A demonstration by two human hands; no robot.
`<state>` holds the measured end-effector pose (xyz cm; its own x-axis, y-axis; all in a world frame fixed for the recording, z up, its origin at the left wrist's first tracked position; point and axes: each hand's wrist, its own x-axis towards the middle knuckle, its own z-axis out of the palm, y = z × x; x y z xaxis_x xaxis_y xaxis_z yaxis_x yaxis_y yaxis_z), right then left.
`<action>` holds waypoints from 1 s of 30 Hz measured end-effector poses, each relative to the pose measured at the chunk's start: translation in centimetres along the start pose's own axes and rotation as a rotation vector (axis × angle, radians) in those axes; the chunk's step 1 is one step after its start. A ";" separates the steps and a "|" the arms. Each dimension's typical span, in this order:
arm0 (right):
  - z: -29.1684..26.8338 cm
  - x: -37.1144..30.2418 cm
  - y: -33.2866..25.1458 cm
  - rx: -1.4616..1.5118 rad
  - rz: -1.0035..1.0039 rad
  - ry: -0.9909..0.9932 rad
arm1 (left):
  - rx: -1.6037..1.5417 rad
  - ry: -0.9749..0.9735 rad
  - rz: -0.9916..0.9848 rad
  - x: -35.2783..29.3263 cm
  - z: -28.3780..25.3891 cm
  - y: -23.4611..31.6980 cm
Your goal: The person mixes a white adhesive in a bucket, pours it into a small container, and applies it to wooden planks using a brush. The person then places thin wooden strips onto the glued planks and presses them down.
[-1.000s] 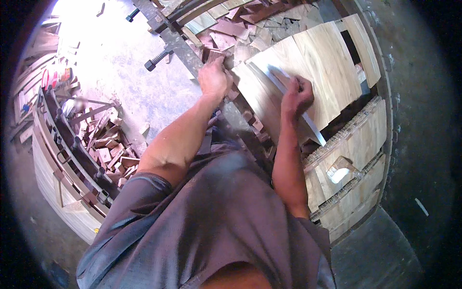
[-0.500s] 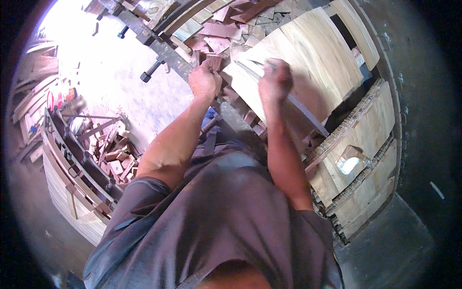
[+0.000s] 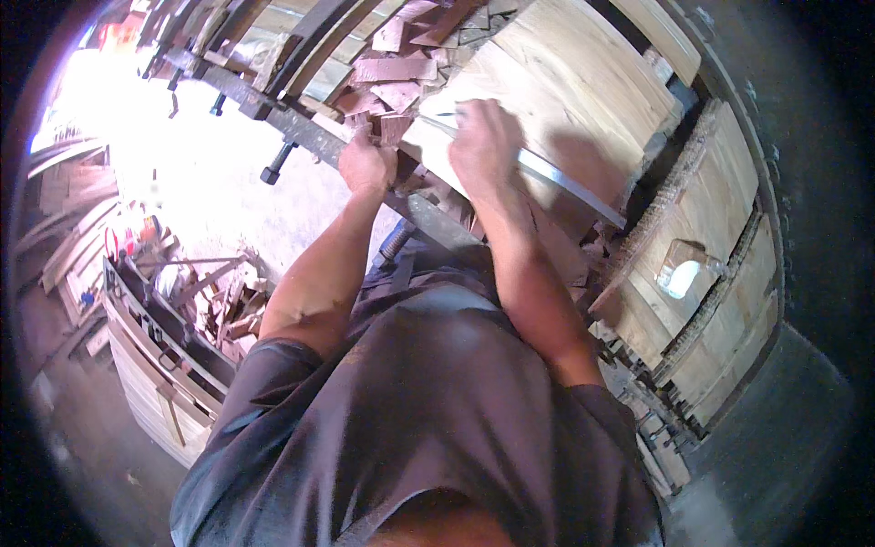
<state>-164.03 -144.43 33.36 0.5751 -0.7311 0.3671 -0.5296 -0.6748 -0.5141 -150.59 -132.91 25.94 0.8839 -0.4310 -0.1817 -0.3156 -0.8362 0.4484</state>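
Observation:
My right hand (image 3: pixel 486 150) is wrapped round a long, thin, pale flat strip (image 3: pixel 576 190) whose exact kind I cannot make out. The strip slants over a light wooden panel (image 3: pixel 570 82), one end showing just past my fist and the other reaching toward the panel's near right edge. My left hand (image 3: pixel 367 166) is closed at the panel's left corner, beside a small reddish wood block (image 3: pixel 395 129). Its fingertips are partly hidden, so whether they grip that block is unclear. A dark metal bar (image 3: pixel 314 132) runs beneath my left hand.
Reddish wood offcuts (image 3: pixel 394 69) lie beyond my hands. Bolts (image 3: pixel 279 164) stick out from the bar, and a large screw (image 3: pixel 394 242) sits near my waist. Stacked wooden panels (image 3: pixel 702 201) with a clear container (image 3: pixel 684 269) on them stand at right. More scraps (image 3: pixel 232 310) lie at left.
My right hand has moved left with the strip, toward my left hand. The whole view has shifted slightly, and the left hand keeps its place at the panel's corner.

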 end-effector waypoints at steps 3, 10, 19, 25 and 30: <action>1.2 -1.1 1.5 0.086 -0.013 0.003 | -0.012 0.010 0.001 -0.1 0.0 0.4; -5.6 -8.3 10.3 -0.058 0.144 0.152 | 0.017 0.013 -0.014 0.3 0.8 0.0; -16.8 -16.3 19.6 -0.375 0.454 0.258 | 0.073 0.007 0.082 1.4 1.9 -2.4; -21.8 -18.4 21.6 -0.502 0.542 0.340 | 0.020 0.023 0.047 0.3 1.0 -1.0; -12.5 -17.4 19.0 -0.332 0.476 0.271 | 0.094 0.007 0.119 2.3 2.5 -2.9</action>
<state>-191.87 -145.81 26.93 0.0749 -0.9287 0.3631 -0.8782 -0.2339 -0.4172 -148.48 -132.31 22.02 0.8404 -0.5271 -0.1262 -0.4489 -0.8074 0.3827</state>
